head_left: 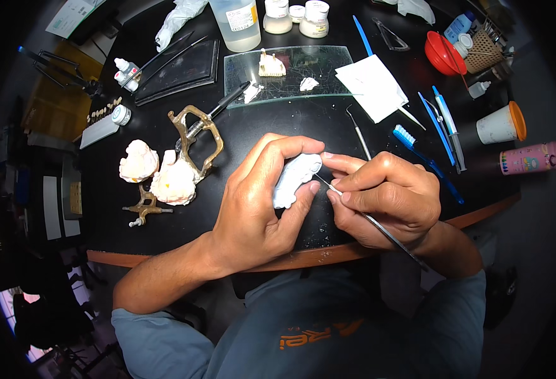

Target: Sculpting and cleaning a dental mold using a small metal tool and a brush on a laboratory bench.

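Note:
My left hand (252, 196) is wrapped round a whitish dental cast (293, 180), thumb below it and fingers over its top. It is held up above the front of the black table. My right hand (391, 199) pinches a thin metal dental carving tool (385, 234) like a pen. The tool's fine tip is at the cast's right side; whether it touches cannot be made out. A second metal probe (361, 140) with a hooked end lies just beyond my right hand. Left of my left hand rest pinkish-white plaster casts (173, 180) by a brass articulator (195, 142).
A glass plate (328, 60) at the back bears a small tooth model. Right of it lie a folded white paper (372, 85), a blue toothbrush (426, 155) and a red bowl (439, 54). A large clear bottle (237, 31) stands behind. White crumbs dot the wooden front edge (322, 258).

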A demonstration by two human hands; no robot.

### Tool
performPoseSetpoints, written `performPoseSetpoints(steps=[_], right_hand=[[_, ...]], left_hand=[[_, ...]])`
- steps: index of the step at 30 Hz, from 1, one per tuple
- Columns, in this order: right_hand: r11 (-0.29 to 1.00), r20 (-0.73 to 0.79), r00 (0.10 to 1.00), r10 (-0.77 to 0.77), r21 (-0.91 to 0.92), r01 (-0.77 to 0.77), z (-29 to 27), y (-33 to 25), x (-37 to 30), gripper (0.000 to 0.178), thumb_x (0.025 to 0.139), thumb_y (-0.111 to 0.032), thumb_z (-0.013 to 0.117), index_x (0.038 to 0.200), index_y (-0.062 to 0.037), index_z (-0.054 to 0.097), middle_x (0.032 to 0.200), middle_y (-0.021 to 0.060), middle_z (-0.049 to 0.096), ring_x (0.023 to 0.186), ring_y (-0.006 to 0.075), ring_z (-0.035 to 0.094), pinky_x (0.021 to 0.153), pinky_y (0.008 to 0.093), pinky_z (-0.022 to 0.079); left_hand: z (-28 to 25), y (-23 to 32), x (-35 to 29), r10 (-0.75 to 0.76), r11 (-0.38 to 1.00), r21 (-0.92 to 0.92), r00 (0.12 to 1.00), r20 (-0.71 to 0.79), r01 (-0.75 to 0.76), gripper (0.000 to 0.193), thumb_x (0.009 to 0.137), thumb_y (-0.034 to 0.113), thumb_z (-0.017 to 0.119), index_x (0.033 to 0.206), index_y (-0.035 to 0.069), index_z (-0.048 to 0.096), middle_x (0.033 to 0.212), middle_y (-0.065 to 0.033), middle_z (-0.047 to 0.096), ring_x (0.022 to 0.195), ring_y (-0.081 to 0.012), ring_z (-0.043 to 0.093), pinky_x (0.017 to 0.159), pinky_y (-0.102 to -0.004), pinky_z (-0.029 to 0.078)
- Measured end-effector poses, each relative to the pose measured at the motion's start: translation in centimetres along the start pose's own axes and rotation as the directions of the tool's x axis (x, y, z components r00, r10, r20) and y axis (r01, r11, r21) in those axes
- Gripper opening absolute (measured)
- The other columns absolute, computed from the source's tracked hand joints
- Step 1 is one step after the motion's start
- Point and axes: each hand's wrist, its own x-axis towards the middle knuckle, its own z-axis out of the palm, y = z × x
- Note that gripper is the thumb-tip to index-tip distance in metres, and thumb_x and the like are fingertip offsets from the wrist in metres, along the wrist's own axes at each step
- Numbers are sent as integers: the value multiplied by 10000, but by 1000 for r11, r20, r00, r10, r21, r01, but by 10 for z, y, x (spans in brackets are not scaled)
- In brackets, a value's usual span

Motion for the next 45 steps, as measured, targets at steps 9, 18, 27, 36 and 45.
performPoseSetpoints(steps=[9, 18, 27, 36, 45], right_hand=[[1000, 2, 1000, -18, -9, 18, -2, 3, -1, 193, 763, 63, 836, 740, -29, 669, 826, 93, 724, 930, 277, 818, 617, 256, 645], [997, 83, 997, 10, 70, -16, -8, -4, 4, 169, 809, 171, 780, 859, 48, 675, 869, 167, 697, 876, 279, 790, 920, 448, 675], [1000, 6, 1000, 9, 28, -9, -2, 2, 2, 154, 764, 85, 812, 742, 1, 684, 839, 122, 726, 918, 270, 815, 710, 281, 673], [997, 13, 999, 35, 75, -36, -3, 1, 2, 171, 756, 91, 809, 728, -6, 672, 814, 112, 719, 910, 280, 817, 669, 267, 660], [999, 32, 999, -9, 39, 7, -3, 2, 2, 171, 760, 91, 813, 731, -9, 677, 812, 103, 724, 918, 288, 817, 676, 279, 665]], left_hand=[[-1, -2, -1, -18, 999, -32, 1000, 23, 19, 386, 912, -49, 702, 1288, -43, 617, 1077, -146, 640, 905, -198, 617, 805, -318, 493], [-3, 2, 1, -20, 1000, -15, 1000, 23, 20, 345, 888, -59, 694, 1228, -37, 636, 1080, -196, 671, 941, -321, 714, 811, -377, 560], [-2, -3, -1, -14, 999, -28, 999, 33, 15, 359, 899, -50, 702, 1252, -35, 638, 1047, -144, 664, 905, -200, 661, 797, -307, 515], [-5, 2, 0, -79, 995, -62, 996, 46, 82, 333, 893, -52, 696, 1221, -40, 639, 1083, -195, 681, 969, -307, 717, 832, -365, 558], [-4, 5, -2, -218, 958, -177, 974, 66, 226, 320, 912, -30, 685, 1227, -52, 635, 1130, -197, 690, 1052, -295, 713, 931, -370, 548]])
